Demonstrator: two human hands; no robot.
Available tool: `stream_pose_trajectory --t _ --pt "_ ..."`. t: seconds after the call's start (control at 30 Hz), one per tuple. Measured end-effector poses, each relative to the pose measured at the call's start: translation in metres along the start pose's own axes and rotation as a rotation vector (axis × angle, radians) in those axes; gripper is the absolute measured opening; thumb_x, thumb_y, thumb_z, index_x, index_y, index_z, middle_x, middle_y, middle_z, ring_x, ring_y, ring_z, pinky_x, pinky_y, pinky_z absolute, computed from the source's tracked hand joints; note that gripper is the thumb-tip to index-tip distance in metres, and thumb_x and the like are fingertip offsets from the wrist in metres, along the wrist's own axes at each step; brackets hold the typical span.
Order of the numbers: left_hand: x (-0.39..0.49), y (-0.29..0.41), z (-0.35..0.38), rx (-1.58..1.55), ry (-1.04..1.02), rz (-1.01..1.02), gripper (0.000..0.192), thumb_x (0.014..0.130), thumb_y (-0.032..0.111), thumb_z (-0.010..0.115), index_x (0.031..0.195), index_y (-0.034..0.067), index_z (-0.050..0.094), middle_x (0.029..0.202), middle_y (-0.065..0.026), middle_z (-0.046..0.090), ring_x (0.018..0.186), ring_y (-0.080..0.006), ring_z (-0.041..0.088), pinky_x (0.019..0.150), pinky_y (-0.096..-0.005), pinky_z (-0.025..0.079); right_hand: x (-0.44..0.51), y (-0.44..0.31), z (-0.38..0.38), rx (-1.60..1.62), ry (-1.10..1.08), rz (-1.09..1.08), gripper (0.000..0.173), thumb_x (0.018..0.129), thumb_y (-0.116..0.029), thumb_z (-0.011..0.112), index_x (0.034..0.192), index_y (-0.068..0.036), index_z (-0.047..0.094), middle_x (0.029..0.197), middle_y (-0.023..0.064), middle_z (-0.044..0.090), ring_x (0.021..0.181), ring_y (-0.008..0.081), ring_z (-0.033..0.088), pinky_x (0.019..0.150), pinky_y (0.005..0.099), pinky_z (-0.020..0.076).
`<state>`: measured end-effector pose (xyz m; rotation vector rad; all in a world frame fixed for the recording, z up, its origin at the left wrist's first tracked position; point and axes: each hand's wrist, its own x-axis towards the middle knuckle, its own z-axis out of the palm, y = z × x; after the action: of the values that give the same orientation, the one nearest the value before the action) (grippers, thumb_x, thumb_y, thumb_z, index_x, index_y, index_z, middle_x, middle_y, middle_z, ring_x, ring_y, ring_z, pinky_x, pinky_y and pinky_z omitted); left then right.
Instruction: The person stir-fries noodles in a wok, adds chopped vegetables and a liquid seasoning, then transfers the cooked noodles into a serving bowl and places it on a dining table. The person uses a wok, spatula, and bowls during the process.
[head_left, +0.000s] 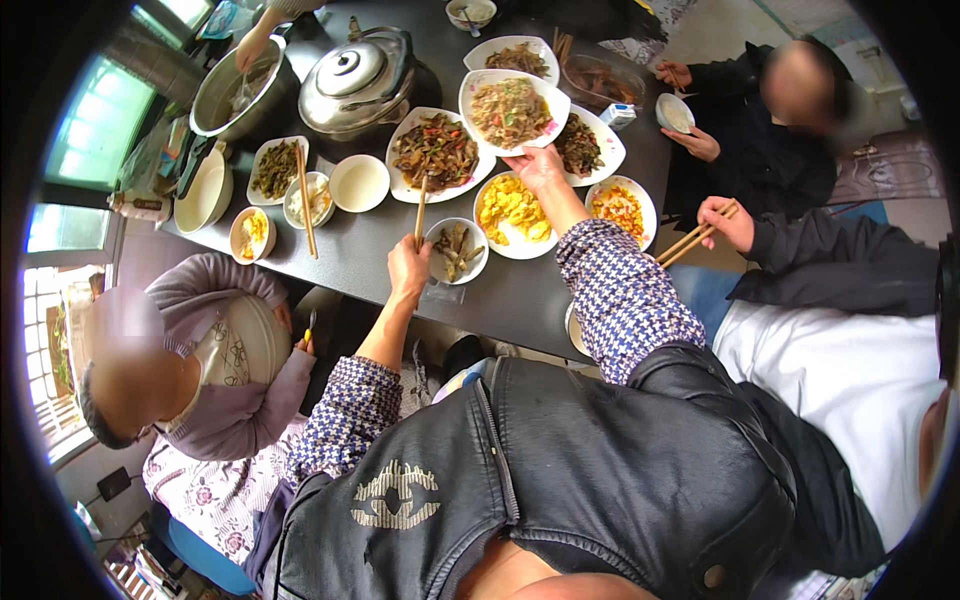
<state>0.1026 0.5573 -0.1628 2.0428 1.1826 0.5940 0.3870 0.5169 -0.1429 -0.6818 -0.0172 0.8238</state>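
Note:
My left hand (409, 266) grips a pair of wooden chopsticks (421, 206), whose tips point up at a white plate of stir-fried vegetables with red pepper (436, 150). With fingers under its near rim, my right hand (538, 171) holds a white plate of a glossy shredded dish (511, 111). That plate partly covers a plate of dark stir-fry (581, 146). Beneath my right wrist lies a plate of scrambled eggs (510, 206). Beside my left hand stands a small bowl of fried small fish (455, 251).
A lidded steel pot (356, 82) and a deep metal pot (240, 97), with another person's hand in it, stand at the back left. People sit on both sides; one at right holds chopsticks (697, 232). An empty bowl (359, 184) sits on the dark table (360, 247).

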Motion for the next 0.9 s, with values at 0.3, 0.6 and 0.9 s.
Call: stream_pose_trajectory --t 0.3,0.6,0.9 --pt "-0.009 -0.013 0.012 -0.072 0.076 0.024 0.024 0.075 0.025 0.064 0.08 0.002 0.058 0.068 -0.0118 0.059 0.062 -0.0246 0.057 0.058 -0.0338 0.045 -0.007 0.001 -0.016 0.037 -0.005 0.033 0.057 0.074 0.013 0.038 0.123 -0.014 0.031 0.119 0.0189 0.043 0.1 0.0424 0.05 0.08 0.06 0.0436" --pt "0.035 -0.016 0.017 -0.198 0.225 0.257 0.01 0.085 0.014 0.051 0.088 0.006 0.057 0.072 -0.0109 0.054 0.064 -0.0201 0.05 0.06 -0.0331 0.041 -0.015 0.005 -0.018 0.053 -0.041 -0.021 0.05 0.073 0.01 0.043 0.119 -0.007 0.035 0.113 0.0195 0.048 0.099 0.041 0.052 0.082 0.0583 0.0432" --pt "0.033 -0.023 0.018 0.018 0.145 0.032 0.024 0.084 0.025 0.055 0.079 0.001 0.057 0.059 -0.0131 0.051 0.053 -0.0181 0.044 0.053 -0.0334 0.039 -0.016 0.007 -0.029 0.113 -0.046 0.0 0.057 0.067 0.011 0.043 0.118 -0.012 0.038 0.11 0.0157 0.05 0.093 0.039 0.055 0.072 0.0589 0.0478"
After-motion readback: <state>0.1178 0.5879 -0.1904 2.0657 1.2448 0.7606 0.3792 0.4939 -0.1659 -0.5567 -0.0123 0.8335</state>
